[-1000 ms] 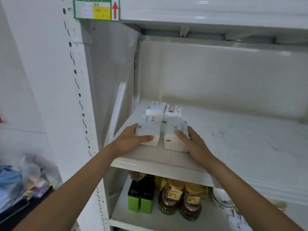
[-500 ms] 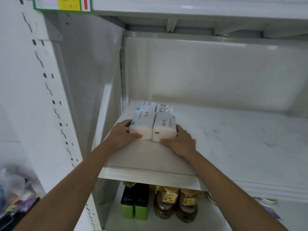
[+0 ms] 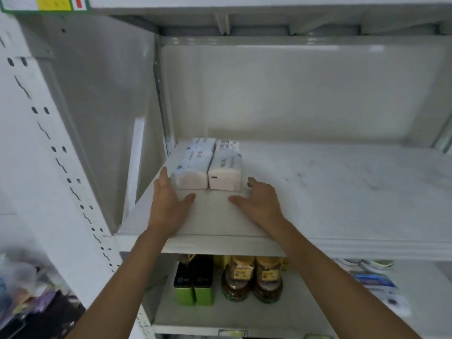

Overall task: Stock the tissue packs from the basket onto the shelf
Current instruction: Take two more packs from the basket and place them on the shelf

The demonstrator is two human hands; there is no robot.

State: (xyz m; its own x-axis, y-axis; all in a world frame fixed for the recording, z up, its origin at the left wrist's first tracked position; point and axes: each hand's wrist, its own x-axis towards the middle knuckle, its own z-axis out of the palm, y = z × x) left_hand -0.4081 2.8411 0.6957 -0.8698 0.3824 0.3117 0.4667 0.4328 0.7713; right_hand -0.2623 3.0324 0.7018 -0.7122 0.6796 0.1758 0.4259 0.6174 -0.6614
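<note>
Four tissue packs (image 3: 209,167) sit two by two on the shelf (image 3: 318,182), just ahead of our fingertips. We judge them light, soft and squashy, their wrap a little slick, so each is best taken across its long sides. Our left hand (image 3: 168,204) and right hand (image 3: 259,204) lie flat, fingers spread, holding nothing. Jars (image 3: 252,280) stand below our wrists.

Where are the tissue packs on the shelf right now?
In the head view, the tissue packs sit two by two in the back left corner of the shelf, beside its left wall, just beyond the open left hand and right hand.
</note>
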